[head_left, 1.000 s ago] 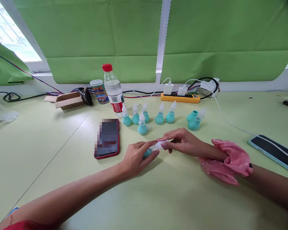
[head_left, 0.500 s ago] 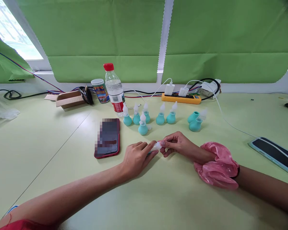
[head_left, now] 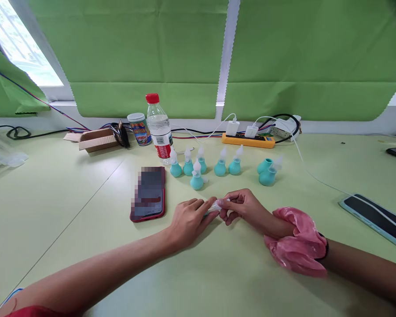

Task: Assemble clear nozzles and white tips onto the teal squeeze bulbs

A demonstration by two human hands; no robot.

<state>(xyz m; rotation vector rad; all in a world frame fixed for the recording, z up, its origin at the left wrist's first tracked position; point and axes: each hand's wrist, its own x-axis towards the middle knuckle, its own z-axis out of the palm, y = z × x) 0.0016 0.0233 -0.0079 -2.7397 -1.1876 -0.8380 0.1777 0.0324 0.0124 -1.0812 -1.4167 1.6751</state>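
Head view: left hand grips a squeeze bulb (mostly hidden); right hand pinches its clear end. Its long axis runs sideways, clear end pointing right, slightly away.

Passable on near tabletop; obstructed beyond left hand by teal bulbs, leftward by red-cased phone, far right by white cable.

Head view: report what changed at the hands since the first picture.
The right hand and the shiny pink fabric band around its wrist have shifted slightly left and toward the person. Less teal shows on the small translucent-tipped piece in the left hand. Both hands keep hold of it; the red-capped clear bottle and red-cased phone stayed put.
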